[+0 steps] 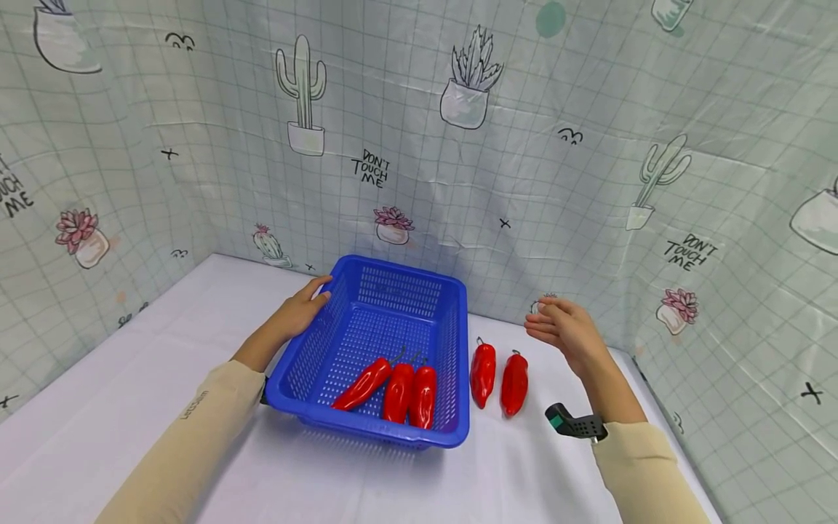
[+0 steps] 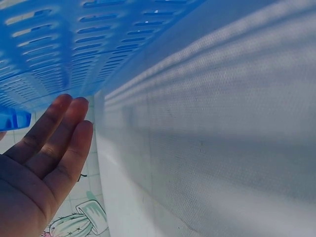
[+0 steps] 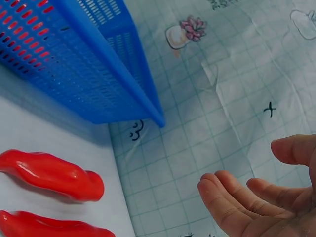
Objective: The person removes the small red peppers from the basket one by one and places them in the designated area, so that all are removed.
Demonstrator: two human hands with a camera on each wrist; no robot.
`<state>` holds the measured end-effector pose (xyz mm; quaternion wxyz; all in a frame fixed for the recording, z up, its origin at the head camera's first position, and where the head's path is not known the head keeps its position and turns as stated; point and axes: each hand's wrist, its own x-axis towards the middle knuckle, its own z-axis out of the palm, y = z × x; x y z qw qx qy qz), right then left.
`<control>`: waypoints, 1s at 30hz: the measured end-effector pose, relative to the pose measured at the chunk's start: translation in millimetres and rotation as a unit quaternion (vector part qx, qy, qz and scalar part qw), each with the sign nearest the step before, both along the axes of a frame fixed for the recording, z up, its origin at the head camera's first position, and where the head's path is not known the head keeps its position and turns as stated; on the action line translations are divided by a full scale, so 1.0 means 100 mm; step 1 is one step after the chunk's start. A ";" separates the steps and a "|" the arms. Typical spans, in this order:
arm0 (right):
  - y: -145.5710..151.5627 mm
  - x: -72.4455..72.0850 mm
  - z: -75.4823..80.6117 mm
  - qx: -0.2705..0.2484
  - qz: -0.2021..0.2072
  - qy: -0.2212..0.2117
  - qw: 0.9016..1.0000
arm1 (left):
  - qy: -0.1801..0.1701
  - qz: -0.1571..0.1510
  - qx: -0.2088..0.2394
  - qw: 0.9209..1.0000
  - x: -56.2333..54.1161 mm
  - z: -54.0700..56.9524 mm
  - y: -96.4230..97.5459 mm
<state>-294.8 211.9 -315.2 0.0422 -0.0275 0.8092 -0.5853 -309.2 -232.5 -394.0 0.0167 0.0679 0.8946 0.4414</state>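
A blue slatted plastic basket [image 1: 386, 327] holds three red peppers [image 1: 398, 393] near its front side. My left hand [image 1: 297, 314] is at the basket's left rim, thumb and fingertips close to the edge. In the left wrist view, its fairly straight fingers [image 2: 64, 148] lie against or just beside the outer wall; contact is hard to tell. To the right of the basket, two more red peppers lie side by side, a nearer-left one [image 1: 483, 373] and one further right [image 1: 514, 384]. My right hand [image 1: 566, 331] hovers beyond them with loosely extended fingers, holding nothing.
A white cloth [image 1: 164, 327] covers the table. Behind and at both sides hangs a grid-patterned curtain [image 1: 419, 175] printed with potted cacti. A dark strap [image 1: 579, 424] is around my right wrist.
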 end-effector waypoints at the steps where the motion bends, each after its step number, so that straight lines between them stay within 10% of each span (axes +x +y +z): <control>1: -0.01 0.00 0.01 0.003 0.000 0.001 1.000 | 0.000 0.000 0.001 1.000 0.00 0.00 0.00; 30: -0.46 -0.06 -0.01 -0.019 0.027 -0.002 0.999 | 0.003 0.002 -0.024 1.000 0.03 0.04 0.00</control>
